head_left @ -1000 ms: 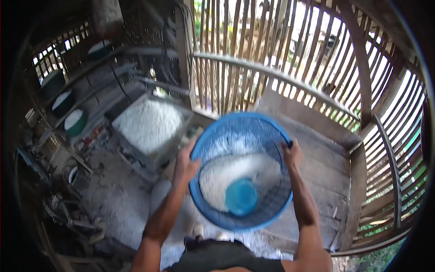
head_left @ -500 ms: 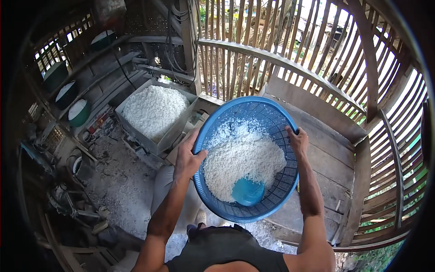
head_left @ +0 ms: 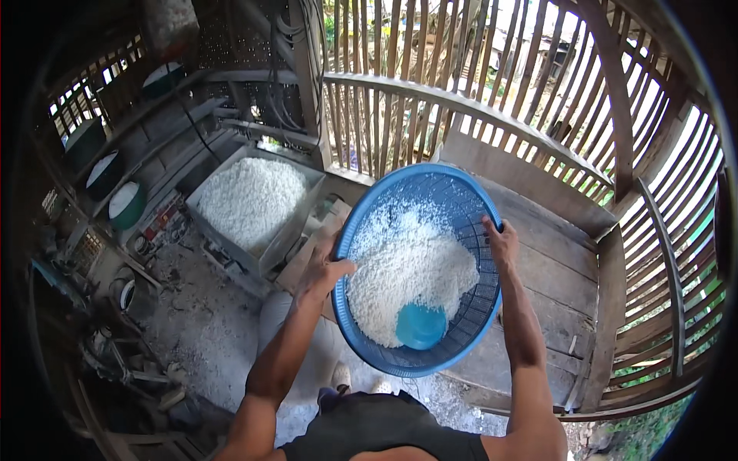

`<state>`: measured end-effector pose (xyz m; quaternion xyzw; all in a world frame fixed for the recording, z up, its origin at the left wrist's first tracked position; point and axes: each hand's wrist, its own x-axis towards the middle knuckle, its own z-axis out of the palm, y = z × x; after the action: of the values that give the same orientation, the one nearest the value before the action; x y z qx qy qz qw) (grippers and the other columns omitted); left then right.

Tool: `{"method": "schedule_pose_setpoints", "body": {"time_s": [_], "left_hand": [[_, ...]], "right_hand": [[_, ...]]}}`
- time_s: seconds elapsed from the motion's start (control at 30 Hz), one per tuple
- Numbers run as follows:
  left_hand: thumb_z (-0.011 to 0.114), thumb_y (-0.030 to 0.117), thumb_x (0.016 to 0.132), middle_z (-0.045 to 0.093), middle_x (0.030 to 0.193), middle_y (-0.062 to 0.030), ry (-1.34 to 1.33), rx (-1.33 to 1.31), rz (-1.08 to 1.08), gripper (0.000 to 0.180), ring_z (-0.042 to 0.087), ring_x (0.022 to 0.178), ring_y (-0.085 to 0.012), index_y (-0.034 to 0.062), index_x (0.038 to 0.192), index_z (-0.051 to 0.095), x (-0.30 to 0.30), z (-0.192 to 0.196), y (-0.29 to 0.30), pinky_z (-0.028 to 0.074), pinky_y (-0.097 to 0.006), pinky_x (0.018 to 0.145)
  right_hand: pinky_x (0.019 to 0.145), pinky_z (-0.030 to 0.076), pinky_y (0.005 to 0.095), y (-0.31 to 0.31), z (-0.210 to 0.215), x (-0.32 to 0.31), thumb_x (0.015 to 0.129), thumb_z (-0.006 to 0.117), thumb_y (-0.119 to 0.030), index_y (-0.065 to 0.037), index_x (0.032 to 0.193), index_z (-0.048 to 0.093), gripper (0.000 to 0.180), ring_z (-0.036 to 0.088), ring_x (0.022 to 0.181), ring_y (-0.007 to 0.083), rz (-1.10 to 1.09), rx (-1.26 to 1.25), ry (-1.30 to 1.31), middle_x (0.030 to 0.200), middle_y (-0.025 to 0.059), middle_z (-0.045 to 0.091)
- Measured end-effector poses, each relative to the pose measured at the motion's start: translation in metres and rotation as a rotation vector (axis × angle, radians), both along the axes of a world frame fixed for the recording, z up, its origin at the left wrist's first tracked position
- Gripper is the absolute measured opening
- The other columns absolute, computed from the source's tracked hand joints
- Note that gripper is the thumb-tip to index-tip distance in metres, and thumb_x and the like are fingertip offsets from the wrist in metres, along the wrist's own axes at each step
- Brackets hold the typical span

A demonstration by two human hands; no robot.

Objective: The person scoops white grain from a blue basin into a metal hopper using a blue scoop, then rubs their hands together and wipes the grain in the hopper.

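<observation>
Both my hands hold a round blue mesh basket (head_left: 453, 201) in front of me, tilted slightly. My left hand (head_left: 327, 270) grips its left rim and my right hand (head_left: 501, 242) grips its right rim. A heap of white shredded material (head_left: 407, 273) fills the basket's middle and near side. A small blue plastic bowl (head_left: 421, 326) lies in the heap close to the near rim.
A grey rectangular metal tray (head_left: 261, 253) full of the same white material stands to the left on the ground. A wooden slat railing (head_left: 477, 115) runs behind the basket, a plank bench (head_left: 561, 253) under it. Round covered pots (head_left: 123, 203) sit on shelves far left.
The basket has shifted slightly right and down in view, and the white heap has spread wider across it and slid toward the near side. Both hands keep their grip on the rim.
</observation>
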<state>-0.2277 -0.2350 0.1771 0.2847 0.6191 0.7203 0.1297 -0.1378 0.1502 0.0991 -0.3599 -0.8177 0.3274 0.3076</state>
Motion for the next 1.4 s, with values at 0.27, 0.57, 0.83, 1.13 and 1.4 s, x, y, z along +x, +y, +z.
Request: {"method": "schedule_pose_setpoints", "body": {"time_s": [0.27, 0.57, 0.83, 1.13, 1.4], "left_hand": [[0.062, 0.010, 0.067, 0.064, 0.084, -0.0023, -0.265, 0.019, 0.163, 0.035, 0.056, 0.068, -0.0115, 0.0047, 0.102, 0.065, 0.009, -0.026, 0.033, 0.047, -0.026, 0.063], [0.056, 0.015, 0.076, 0.041, 0.140, -0.0247, -0.370, 0.085, 0.005, 0.073, 0.041, 0.129, -0.0342, 0.0002, 0.143, 0.032, 0.067, -0.093, 0.106, 0.030, -0.036, 0.108], [0.047, 0.043, 0.095, 0.040, 0.142, -0.0235, -0.281, -0.008, -0.058, 0.069, 0.040, 0.131, -0.0314, 0.0019, 0.146, 0.025, 0.061, -0.123, 0.075, 0.031, -0.035, 0.108], [0.044, 0.026, 0.099, 0.058, 0.122, -0.0190, -0.144, 0.129, 0.468, 0.041, 0.054, 0.116, -0.0256, -0.0073, 0.120, 0.055, 0.015, -0.125, -0.024, 0.038, -0.034, 0.103], [0.043, 0.019, 0.098, 0.063, 0.110, -0.0168, -0.006, 0.018, 0.608, 0.033, 0.059, 0.105, -0.0245, -0.0051, 0.109, 0.062, 0.015, -0.135, -0.061, 0.044, -0.035, 0.096]], "right_hand": [[0.073, 0.050, 0.0363, 0.037, -0.101, 0.097, 0.087, 0.063, -0.029, 0.003, 0.107, 0.062, 0.037, 0.065, 0.082, 0.0240, 0.036, -0.165, -0.093, 0.091, 0.0163, 0.067], [0.056, 0.047, 0.0310, 0.078, -0.046, 0.194, 0.087, 0.063, -0.025, 0.005, 0.104, 0.066, 0.035, 0.058, 0.063, 0.0139, -0.150, 0.013, -0.229, 0.075, 0.0066, 0.064], [0.093, 0.044, 0.0345, -0.041, 0.038, 0.144, 0.088, 0.062, -0.023, 0.003, 0.127, 0.053, 0.047, 0.060, 0.108, 0.0273, -0.234, 0.449, -0.062, 0.117, 0.0222, 0.061], [0.113, 0.020, 0.0479, -0.322, -0.056, 0.021, 0.086, 0.064, -0.037, 0.009, 0.140, 0.028, 0.079, 0.022, 0.139, 0.0411, 0.522, 0.124, -0.090, 0.147, 0.0290, 0.027], [0.114, -0.001, 0.0518, -0.337, -0.113, -0.083, 0.089, 0.031, -0.067, 0.019, 0.139, 0.014, 0.102, 0.001, 0.141, 0.0460, 0.206, 0.199, -0.475, 0.148, 0.0370, 0.009]]}}
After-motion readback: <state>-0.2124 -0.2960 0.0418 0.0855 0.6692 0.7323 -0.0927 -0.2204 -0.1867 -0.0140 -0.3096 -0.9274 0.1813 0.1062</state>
